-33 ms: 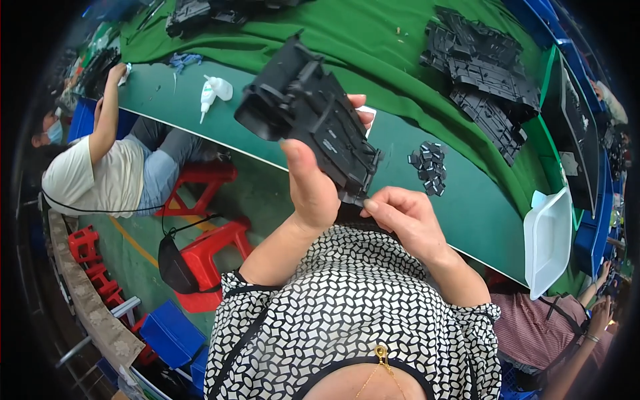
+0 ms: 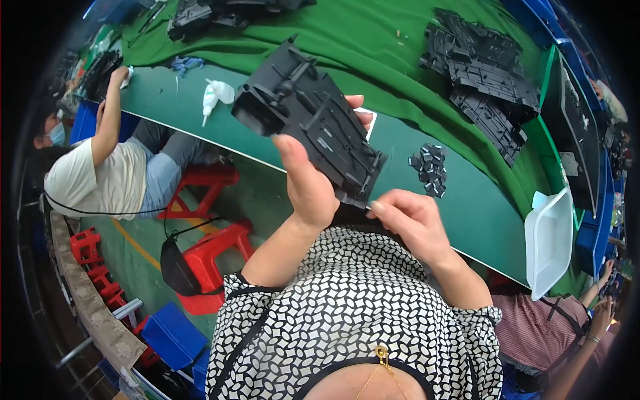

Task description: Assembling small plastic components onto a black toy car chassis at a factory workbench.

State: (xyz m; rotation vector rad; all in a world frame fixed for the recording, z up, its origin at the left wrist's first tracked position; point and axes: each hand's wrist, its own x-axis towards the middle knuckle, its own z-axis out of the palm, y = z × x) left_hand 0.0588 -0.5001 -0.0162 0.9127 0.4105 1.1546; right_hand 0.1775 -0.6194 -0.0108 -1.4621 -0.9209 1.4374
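My left hand [image 2: 311, 187] is wrapped round a black moulded plastic part [image 2: 323, 123], holding it tilted above the near edge of the table. The thumb lies along its near side, and fingertips show past its far side. Thumb and forefinger of my right hand [image 2: 415, 223] are pinched together just by the part's lower right corner. A tiny pale tip shows between them and the part; what it belongs to is too small to tell. Right of the part, a pile of small black pieces [image 2: 430, 167] with pale patches lies on the green tabletop [image 2: 467, 213].
White dropper bottles [image 2: 215, 97] and a blue cloth [image 2: 187, 65] lie to the left. More black plastic parts [image 2: 477, 73] are stacked on the green cloth [image 2: 373, 40]. A white tray [image 2: 548, 243] stands at the right edge. Co-workers sit on both sides; red stools [image 2: 207, 260] are at left.
The black part has tipped slightly in my left hand. My right fingertips have shifted a little to the right, and a pale tip now shows beside them.
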